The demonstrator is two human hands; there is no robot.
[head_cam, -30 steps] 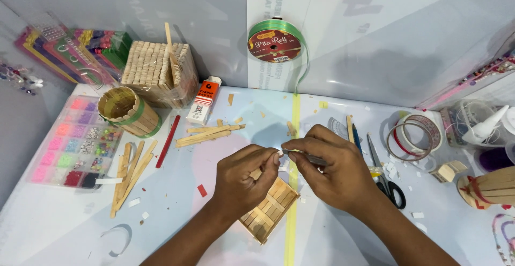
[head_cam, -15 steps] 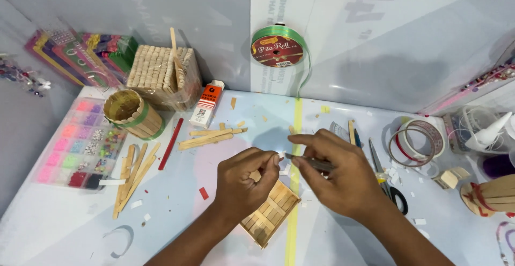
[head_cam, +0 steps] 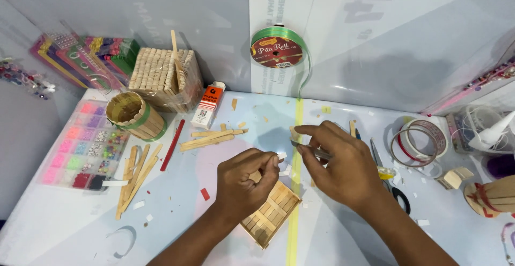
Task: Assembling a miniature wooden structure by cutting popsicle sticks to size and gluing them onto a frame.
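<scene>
While both hands meet above the white worktop [head_cam: 80, 228], left hand [head_cam: 244, 183] pinches a small white scrap [head_cam: 281, 156] at its fingertips. Right hand [head_cam: 335, 161] grips a thin metal tool [head_cam: 322, 152] plus a short wooden stick piece [head_cam: 294, 133]. Flat panel of glued wooden craft sticks [head_cam: 271, 212] lies just under left hand. Black-handled scissors [head_cam: 394, 188] sit right of right hand.

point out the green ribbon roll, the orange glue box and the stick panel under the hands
green ribbon roll [head_cam: 277, 48], head view, on its red centre label
orange glue box [head_cam: 208, 105], head view, on its front face
stick panel [head_cam: 272, 215], head view, on its slatted top
</scene>
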